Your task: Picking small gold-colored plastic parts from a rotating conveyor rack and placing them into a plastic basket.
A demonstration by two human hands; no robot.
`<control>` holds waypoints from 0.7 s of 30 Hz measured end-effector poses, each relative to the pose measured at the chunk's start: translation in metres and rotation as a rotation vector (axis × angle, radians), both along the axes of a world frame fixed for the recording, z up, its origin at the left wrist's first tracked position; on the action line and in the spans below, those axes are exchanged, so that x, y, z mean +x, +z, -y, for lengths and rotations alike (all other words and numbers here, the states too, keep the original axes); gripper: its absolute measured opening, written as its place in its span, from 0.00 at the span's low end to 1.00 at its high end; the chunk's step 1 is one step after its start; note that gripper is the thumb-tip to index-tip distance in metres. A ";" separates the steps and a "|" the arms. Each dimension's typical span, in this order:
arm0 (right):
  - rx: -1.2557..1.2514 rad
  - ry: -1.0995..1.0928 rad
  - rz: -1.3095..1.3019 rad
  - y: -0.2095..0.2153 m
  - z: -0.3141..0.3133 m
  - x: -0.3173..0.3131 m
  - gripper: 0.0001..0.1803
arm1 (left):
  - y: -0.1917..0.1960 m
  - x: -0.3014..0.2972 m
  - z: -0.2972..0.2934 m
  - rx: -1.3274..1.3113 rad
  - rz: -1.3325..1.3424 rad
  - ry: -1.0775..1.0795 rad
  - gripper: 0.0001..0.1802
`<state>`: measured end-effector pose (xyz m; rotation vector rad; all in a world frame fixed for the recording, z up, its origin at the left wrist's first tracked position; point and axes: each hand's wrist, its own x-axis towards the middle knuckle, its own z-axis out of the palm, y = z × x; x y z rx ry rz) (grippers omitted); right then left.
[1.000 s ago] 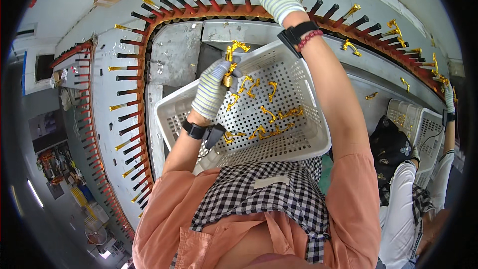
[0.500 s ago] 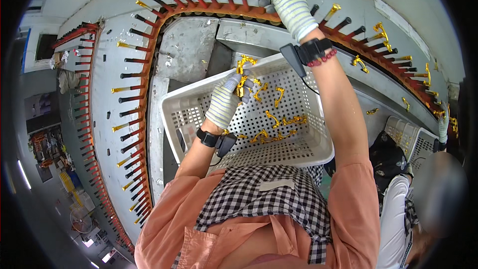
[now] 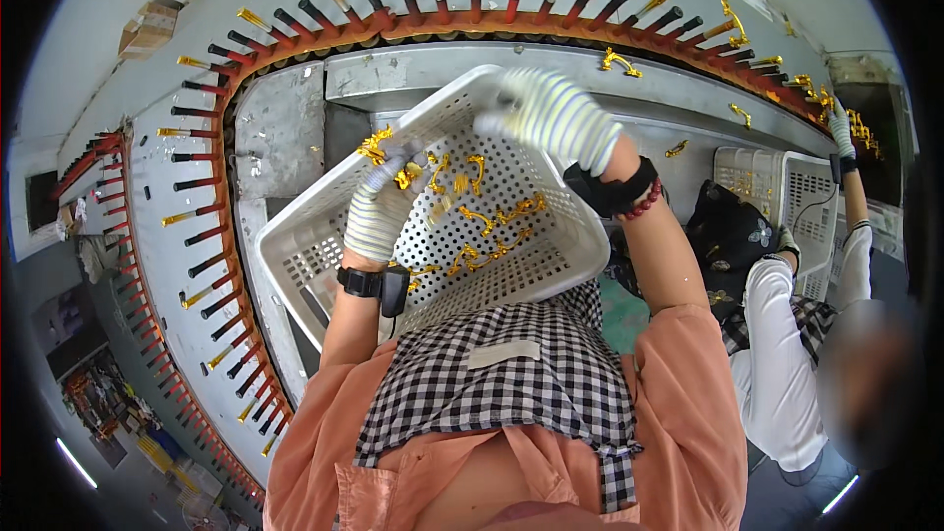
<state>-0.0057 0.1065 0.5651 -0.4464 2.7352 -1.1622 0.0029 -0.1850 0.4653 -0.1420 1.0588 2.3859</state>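
- Right hand (image 3: pixel 565 120): blurred, fingertips unclear
- 1 gold piece (image 3: pixel 442 207) near the left hand (image 3: pixel 377 216): smeared
- Co-worker's head (image 3: pixel 865 379): blurred
- Fan (image 3: pixel 204 514): cut off below

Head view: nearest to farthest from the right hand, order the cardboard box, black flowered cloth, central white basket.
1. Central white basket, partly covered by the right hand.
2. Black flowered cloth, to the hand's lower right.
3. Cardboard box, upper left.

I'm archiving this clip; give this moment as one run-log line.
left hand: holds gold pieces | right hand: blurred over white basket, grip unclear | basket: loose gold pieces inside | beyond: orange peg rail
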 end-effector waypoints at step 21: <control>-1.137 -0.604 0.170 -0.003 0.027 -0.134 0.20 | -0.038 0.047 0.000 -0.148 0.169 -0.138 0.18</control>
